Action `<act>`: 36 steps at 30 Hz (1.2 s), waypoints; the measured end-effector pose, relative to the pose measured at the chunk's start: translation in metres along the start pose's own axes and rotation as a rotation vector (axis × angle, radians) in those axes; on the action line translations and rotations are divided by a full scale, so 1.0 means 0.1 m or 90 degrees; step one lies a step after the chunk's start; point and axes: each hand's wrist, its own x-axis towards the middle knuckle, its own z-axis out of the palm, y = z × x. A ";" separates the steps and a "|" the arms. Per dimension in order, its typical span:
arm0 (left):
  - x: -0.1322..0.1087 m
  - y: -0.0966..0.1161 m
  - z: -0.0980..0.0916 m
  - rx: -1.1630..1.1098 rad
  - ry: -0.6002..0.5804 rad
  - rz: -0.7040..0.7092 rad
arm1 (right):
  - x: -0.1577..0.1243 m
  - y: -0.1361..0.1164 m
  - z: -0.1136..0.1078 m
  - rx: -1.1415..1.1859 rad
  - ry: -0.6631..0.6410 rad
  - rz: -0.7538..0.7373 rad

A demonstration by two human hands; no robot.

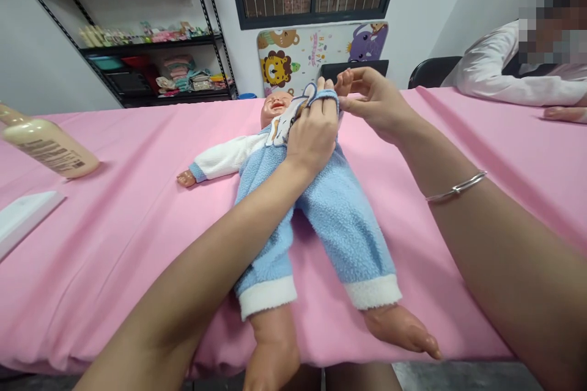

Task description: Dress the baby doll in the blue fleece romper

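Our left hand point(312, 137) is curled over the chest of a baby doll point(276, 109), its fingers closed on the blue fleece romper point(339, 220) near the neck. Our right hand point(371, 104), with a silver bangle point(456, 186) on the forearm, pinches the romper's edge just beside it. The doll lies on its back between our forearms on a pink sheet point(137, 244), bare feet toward us. Left of our hands lies a cream lotion bottle point(50, 143); beyond our right hand, a person's white sleeve point(518, 67) rests on the sheet.
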 end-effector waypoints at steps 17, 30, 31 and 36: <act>0.21 -0.24 -0.28 -0.007 -0.210 0.028 | -0.15 0.18 0.27 0.068 -0.053 0.076; 0.18 -0.37 0.05 -0.148 -0.242 0.153 | -0.15 0.26 0.42 0.293 0.226 0.249; 0.17 -0.36 0.07 -0.140 -0.246 0.149 | -0.15 0.25 0.43 0.316 0.229 0.257; 0.11 -0.30 0.12 -0.044 -0.192 0.139 | -0.13 0.28 0.38 0.336 0.168 0.267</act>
